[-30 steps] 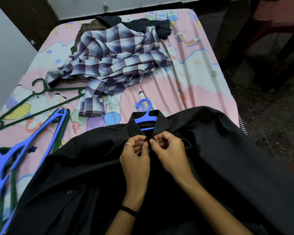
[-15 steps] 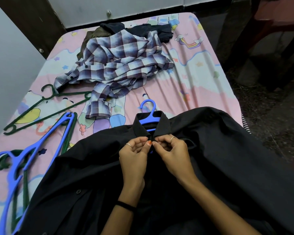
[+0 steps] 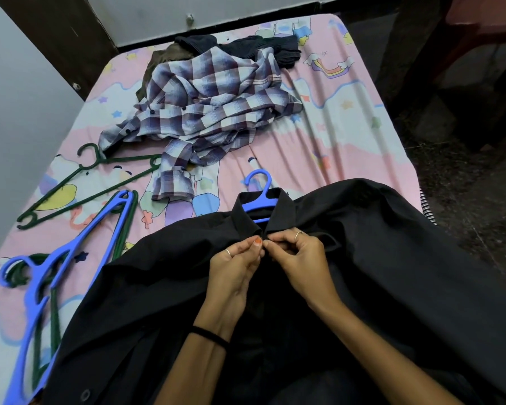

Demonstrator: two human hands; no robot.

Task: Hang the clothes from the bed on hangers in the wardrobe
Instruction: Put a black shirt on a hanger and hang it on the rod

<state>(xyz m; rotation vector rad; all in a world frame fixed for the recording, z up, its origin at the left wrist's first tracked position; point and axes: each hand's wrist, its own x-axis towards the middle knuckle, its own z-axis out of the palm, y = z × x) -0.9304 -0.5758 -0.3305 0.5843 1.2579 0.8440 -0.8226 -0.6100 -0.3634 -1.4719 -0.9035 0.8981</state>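
A black shirt (image 3: 377, 258) lies spread over the near end of the bed (image 3: 319, 147). A blue hanger (image 3: 259, 197) sits inside its collar, hook poking out at the top. My left hand (image 3: 235, 270) and my right hand (image 3: 298, 258) meet just below the collar, each pinching the shirt's front edge at the top button. A crumpled checked shirt (image 3: 205, 112) lies in the middle of the bed. Dark clothes (image 3: 263, 46) and an olive garment (image 3: 164, 58) are piled behind it.
Spare hangers lie on the bed's left side: a green one (image 3: 85, 182), and a blue one (image 3: 67, 258) stacked on more green ones. A pale wall (image 3: 18, 118) borders the left. Dark floor (image 3: 465, 214) and dark wooden furniture (image 3: 465, 54) are on the right.
My hands stay pinched together at the black shirt's top button; the fingers shift slightly. The head camera has tipped a little, so the bed sits lower in view.
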